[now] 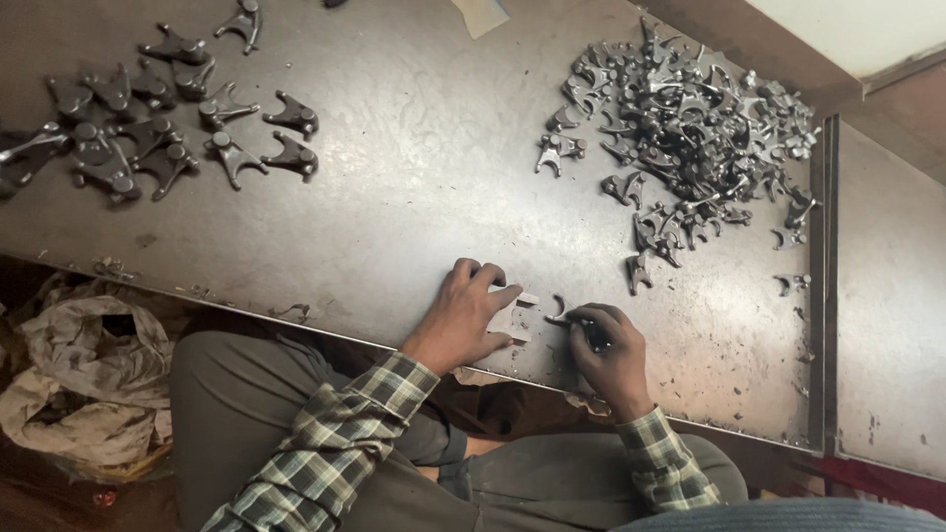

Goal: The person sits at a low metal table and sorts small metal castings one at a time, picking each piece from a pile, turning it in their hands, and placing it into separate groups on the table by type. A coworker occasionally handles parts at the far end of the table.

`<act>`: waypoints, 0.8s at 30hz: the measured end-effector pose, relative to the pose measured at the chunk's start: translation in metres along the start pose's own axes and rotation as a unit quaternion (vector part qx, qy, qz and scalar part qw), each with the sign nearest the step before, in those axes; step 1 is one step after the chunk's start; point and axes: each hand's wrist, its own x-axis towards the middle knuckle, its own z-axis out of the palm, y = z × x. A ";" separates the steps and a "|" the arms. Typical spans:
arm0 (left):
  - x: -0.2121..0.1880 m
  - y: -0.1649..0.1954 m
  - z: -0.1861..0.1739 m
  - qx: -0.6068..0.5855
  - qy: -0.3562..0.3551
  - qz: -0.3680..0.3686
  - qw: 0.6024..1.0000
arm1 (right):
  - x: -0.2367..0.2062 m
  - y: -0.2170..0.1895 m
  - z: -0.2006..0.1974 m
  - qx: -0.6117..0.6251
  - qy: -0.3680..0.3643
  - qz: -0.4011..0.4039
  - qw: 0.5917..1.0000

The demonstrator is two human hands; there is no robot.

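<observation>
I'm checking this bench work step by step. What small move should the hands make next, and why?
Probably the right hand should slide its small forked metal part onto the pale gauge block that the left hand pins to the table. The part sits just beside the block, seemingly not yet touching.

Forked parts (163,108) laid out left on table (414,167), heaped pile (690,128) right, hands between, near edge.

A heap of metal forks (690,128), sorted forks (148,128), and crumpled cloth (69,384).
</observation>
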 end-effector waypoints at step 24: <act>-0.002 0.007 -0.014 -0.008 -0.013 -0.010 1.000 | 0.010 -0.030 -0.009 -0.046 -0.099 -0.131 0.985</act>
